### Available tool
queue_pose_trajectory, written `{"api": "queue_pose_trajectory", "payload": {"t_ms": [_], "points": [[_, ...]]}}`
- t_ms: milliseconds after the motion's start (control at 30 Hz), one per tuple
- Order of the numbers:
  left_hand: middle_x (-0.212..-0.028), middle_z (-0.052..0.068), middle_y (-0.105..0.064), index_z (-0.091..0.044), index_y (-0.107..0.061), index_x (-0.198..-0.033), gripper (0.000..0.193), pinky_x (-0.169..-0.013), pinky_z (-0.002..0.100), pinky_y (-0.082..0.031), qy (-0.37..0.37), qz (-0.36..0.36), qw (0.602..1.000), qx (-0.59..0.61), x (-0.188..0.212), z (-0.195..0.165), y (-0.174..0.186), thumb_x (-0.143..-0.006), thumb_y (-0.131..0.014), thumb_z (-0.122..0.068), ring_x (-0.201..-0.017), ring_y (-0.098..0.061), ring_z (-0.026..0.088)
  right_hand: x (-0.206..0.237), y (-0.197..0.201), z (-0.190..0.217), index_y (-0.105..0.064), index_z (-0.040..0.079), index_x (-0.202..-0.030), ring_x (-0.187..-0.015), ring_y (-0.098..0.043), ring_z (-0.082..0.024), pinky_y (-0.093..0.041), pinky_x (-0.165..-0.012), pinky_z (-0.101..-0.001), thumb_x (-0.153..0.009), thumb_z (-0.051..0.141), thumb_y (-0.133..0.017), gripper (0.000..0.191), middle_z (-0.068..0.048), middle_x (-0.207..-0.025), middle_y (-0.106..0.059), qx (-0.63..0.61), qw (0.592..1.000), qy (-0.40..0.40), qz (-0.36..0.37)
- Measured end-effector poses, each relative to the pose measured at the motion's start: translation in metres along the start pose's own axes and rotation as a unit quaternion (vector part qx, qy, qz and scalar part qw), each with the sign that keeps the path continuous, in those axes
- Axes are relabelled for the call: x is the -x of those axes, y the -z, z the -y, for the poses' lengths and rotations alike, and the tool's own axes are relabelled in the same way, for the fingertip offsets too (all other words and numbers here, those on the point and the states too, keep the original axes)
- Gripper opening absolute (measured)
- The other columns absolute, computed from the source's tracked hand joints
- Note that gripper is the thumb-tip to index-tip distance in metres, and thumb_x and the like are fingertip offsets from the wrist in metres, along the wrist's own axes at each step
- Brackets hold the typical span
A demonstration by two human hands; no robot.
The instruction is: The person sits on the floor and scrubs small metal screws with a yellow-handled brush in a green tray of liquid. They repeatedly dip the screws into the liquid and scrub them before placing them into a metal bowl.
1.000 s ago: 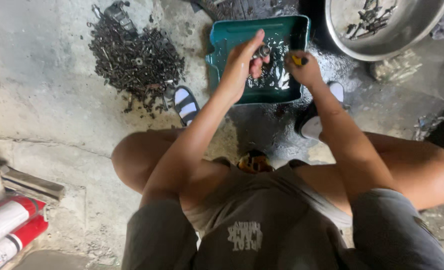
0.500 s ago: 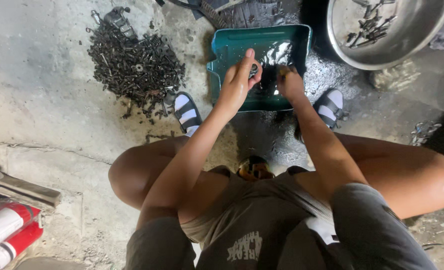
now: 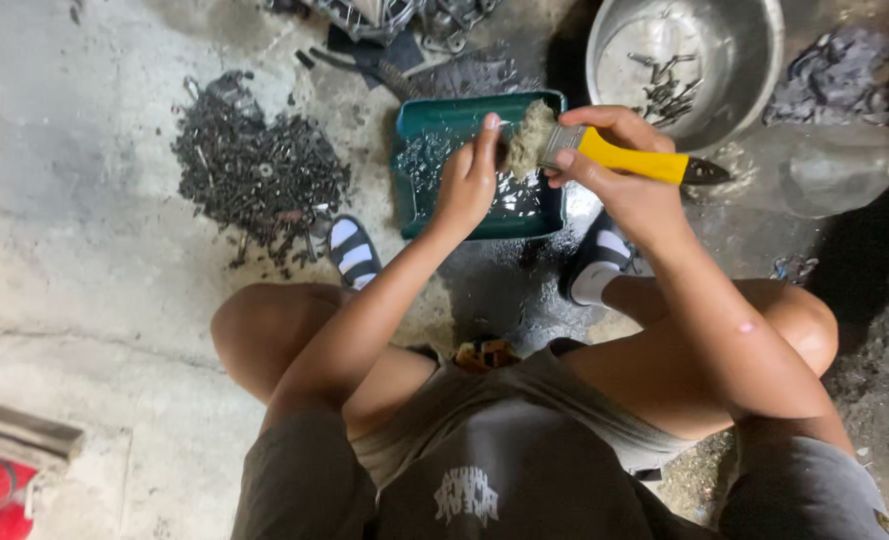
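Upper centre of the frame — the right hand (image 3: 615,165) has its grip clenched around a yellow-handled paintbrush (image 3: 605,152), bristles against a small dark metal part pinched in the left hand (image 3: 468,178), above the green plastic tray (image 3: 415,205). Upper left — a heap of dark screws (image 3: 260,180) on the concrete floor (image 3: 85,250).

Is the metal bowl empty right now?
No, the metal bowl has a small heap of dark screws lying in it, beyond the green tray.
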State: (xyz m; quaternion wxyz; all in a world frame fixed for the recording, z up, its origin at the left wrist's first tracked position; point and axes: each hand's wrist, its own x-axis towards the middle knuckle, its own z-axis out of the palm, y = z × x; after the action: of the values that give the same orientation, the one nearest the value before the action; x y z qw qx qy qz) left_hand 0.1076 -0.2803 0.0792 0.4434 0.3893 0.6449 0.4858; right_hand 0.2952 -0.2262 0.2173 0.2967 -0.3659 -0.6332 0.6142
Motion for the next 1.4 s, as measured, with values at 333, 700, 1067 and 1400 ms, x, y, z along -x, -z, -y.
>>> {"api": "queue_pose_trajectory", "payload": {"t_ms": [333,700,1067,1400], "points": [[-0.064,0.016,-0.063,-0.005,-0.065,-0.084,0.066,-0.072,0.037,-0.051,-0.095,0.117,0.986,-0.076,0.002,0.024,-0.006,-0.113,-0.026,-0.049,-0.059,-0.060,0.027,-0.011,0.013,-0.038,-0.067,0.001,-0.088,-0.072,-0.066,-0.024,-0.053,-0.067,-0.0347,-0.102,0.016,-0.085,0.027,-0.013,-0.082,-0.067,0.378,0.902,0.204,-0.053],[-0.063,0.017,-0.062,0.004,-0.071,-0.090,0.070,-0.063,0.040,-0.052,0.001,0.042,0.999,0.011,-0.013,0.003,-0.011,-0.108,-0.036,-0.054,-0.059,-0.067,0.025,0.002,0.011,-0.023,-0.070,0.004,-0.091,-0.068,-0.063,-0.026,-0.051,-0.065,-0.0369,-0.101,0.012,-0.081,0.017,-0.010,-0.080,-0.064,0.385,0.888,0.230,-0.100],[-0.058,0.008,-0.050,0.000,-0.060,-0.071,0.072,-0.059,0.034,-0.040,-0.024,0.083,0.996,0.035,-0.013,-0.010,-0.004,-0.109,-0.037,-0.056,-0.057,-0.048,0.016,-0.001,0.014,-0.019,-0.064,0.005,-0.082,-0.063,-0.059,-0.024,-0.049,-0.058,-0.0369,-0.099,0.013,-0.078,0.024,-0.008,-0.074,-0.058,0.360,0.880,0.304,-0.068],[-0.072,-0.002,-0.056,0.000,-0.066,-0.081,0.069,-0.067,0.029,-0.044,-0.020,0.172,0.981,0.087,-0.015,0.000,-0.002,-0.108,-0.041,-0.059,-0.070,-0.049,0.011,0.000,0.017,-0.007,-0.066,0.006,-0.082,-0.060,-0.062,-0.020,-0.049,-0.050,-0.0340,-0.094,0.011,-0.077,0.017,-0.008,-0.075,-0.062,0.381,0.873,0.300,0.050]]}}
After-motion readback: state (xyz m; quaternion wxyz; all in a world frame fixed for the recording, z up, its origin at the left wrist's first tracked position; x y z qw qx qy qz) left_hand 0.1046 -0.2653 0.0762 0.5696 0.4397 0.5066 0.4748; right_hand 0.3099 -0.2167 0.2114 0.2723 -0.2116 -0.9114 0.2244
